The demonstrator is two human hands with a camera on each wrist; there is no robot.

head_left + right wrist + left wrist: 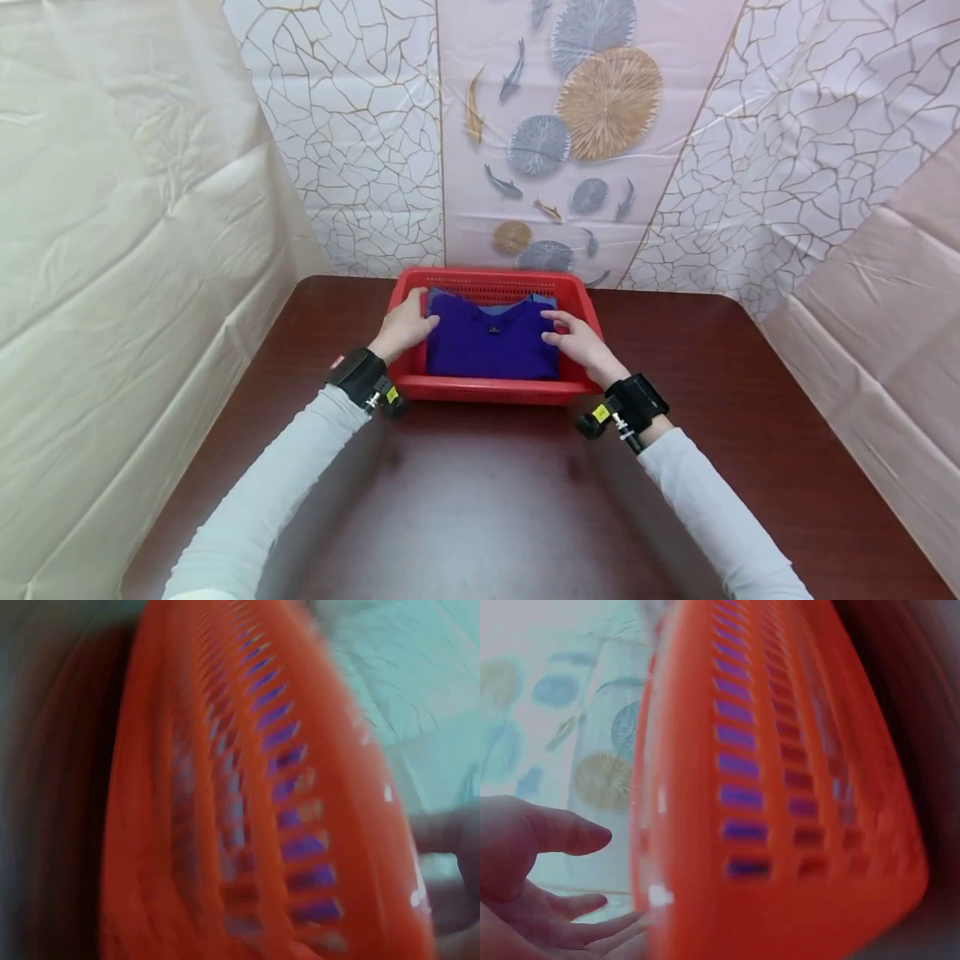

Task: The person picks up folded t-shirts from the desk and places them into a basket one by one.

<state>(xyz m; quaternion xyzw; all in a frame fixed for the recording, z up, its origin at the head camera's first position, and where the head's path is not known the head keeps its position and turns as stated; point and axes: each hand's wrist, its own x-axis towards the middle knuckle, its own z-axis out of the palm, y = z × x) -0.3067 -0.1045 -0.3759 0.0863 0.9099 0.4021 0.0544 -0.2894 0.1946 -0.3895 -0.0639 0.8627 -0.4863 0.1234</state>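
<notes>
A folded purple-blue V-neck top [492,342] lies in a red plastic basket [495,390], with lighter blue cloth [495,309] showing behind its neckline. My left hand [406,326] is over the basket's left side, thumb and fingers spread by the top's left shoulder. On the other side my right hand [579,340] reaches over the right part of the basket, its fingers apart at the top's right edge. Whether the fingertips touch the cloth I cannot tell. Both wrist views mostly show the slotted basket wall, with purple cloth behind the slots; the right one is blurred.
The basket stands at the back of a dark red-brown table [480,492], near a patterned wall hanging [551,150]. Pale cloth sheets [135,250] flank the table on the left and right. Each wrist wears a black strapped camera [362,377].
</notes>
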